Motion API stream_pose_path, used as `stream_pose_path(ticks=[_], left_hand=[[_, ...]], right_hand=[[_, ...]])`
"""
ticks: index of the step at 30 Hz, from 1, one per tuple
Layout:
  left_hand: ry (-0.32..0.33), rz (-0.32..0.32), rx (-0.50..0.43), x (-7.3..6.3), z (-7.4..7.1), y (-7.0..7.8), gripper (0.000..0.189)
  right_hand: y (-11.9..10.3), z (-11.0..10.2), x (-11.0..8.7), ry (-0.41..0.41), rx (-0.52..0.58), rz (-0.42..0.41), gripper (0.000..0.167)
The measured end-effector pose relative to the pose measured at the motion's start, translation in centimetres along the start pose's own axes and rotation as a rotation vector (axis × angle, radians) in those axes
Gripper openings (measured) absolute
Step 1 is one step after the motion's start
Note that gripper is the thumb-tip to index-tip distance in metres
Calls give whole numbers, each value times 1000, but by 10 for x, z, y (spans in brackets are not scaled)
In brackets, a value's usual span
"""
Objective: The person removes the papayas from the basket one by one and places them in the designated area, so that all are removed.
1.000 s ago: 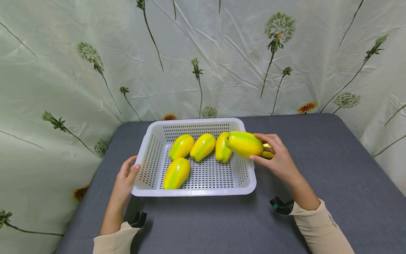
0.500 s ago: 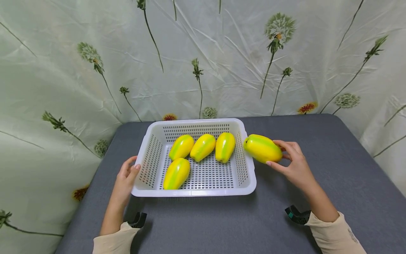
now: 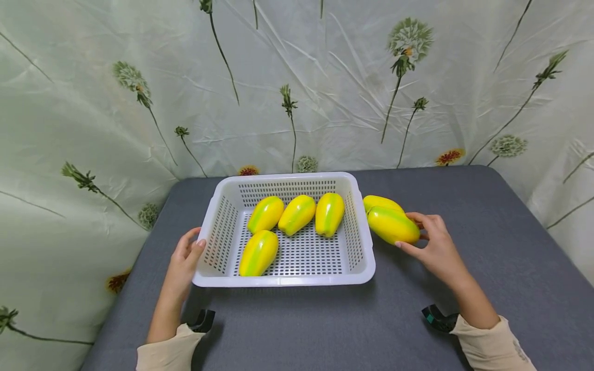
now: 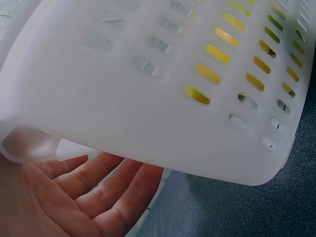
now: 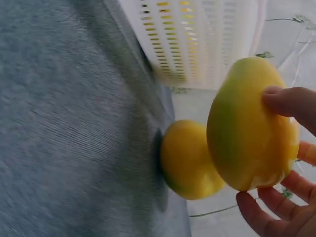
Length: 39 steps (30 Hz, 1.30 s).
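My right hand [image 3: 436, 247] pinches a yellow-green papaya [image 3: 392, 225] between thumb and fingertips, to the right of the white basket [image 3: 283, 282]. Just behind it, a second papaya [image 3: 381, 201] lies on the table; the right wrist view shows this lower papaya [image 5: 190, 160] beside the raised one [image 5: 249, 126]. Inside the basket are several more papayas, three in a row at the back and one papaya [image 3: 258, 253] at the front left. My left hand [image 3: 182, 265] holds the basket's left rim, thumb on top, with its fingers [image 4: 118, 197] below the rim outside.
A grey cloth covers the table [image 3: 325, 330]. Behind it hangs a pale curtain [image 3: 343, 103] printed with dandelions. The basket's perforated right wall stands close to the two papayas outside it.
My right hand has carried its papaya from above the basket's right rim rightward and down, beside the papaya on the table. The left hand and basket have stayed put.
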<state>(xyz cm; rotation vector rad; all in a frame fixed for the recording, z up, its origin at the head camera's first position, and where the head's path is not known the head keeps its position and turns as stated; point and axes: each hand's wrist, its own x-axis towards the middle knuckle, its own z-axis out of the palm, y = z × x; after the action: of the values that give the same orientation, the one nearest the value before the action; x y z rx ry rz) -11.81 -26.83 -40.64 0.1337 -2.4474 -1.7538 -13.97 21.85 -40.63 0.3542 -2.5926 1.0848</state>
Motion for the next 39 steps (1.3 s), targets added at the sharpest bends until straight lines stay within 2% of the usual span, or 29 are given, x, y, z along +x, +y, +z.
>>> stream_pose_path(ticks=[7, 16, 30, 39], left_hand=[[-2, -1, 5, 1, -1, -1, 48], [-3, -9, 12, 0, -1, 0, 48], [-11, 7, -14, -1, -1, 1, 46], [-11, 3, -19, 0, -1, -2, 47]], right_hand=[[9, 10, 0, -99, 14, 35, 63], [17, 20, -1, -135, -20, 44, 63], [19, 24, -2, -119, -26, 59, 65], [17, 24, -2, -94, -28, 18, 63]])
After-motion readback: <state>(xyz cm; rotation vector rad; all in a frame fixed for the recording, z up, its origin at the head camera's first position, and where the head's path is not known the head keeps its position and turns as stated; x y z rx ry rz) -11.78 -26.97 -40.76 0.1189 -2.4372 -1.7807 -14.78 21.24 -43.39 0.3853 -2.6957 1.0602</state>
